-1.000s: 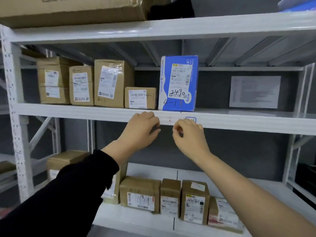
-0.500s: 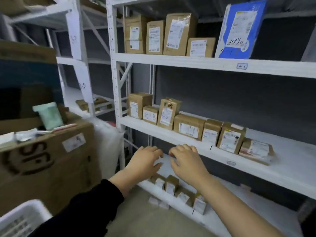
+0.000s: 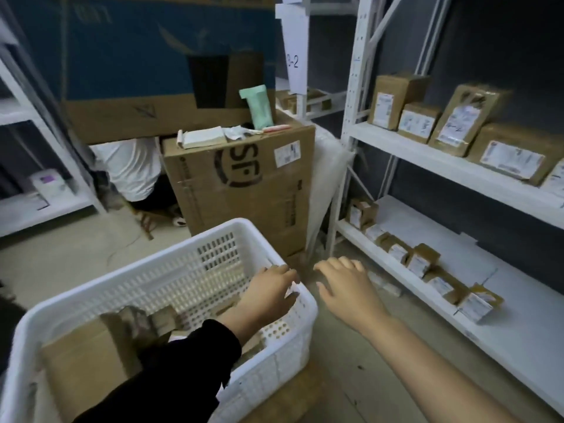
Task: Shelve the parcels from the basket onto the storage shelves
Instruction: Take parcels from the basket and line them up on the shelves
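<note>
The left hand is over the right rim of the white basket, fingers loosely bent and holding nothing. The right hand is just beside the basket, above the floor, fingers relaxed and also empty. Brown parcels lie inside the basket, and the shelves stand at the right.

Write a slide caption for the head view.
The left hand is over the basket rim, the right hand open beside it; parcels lie in the basket, others on the shelves.
</note>
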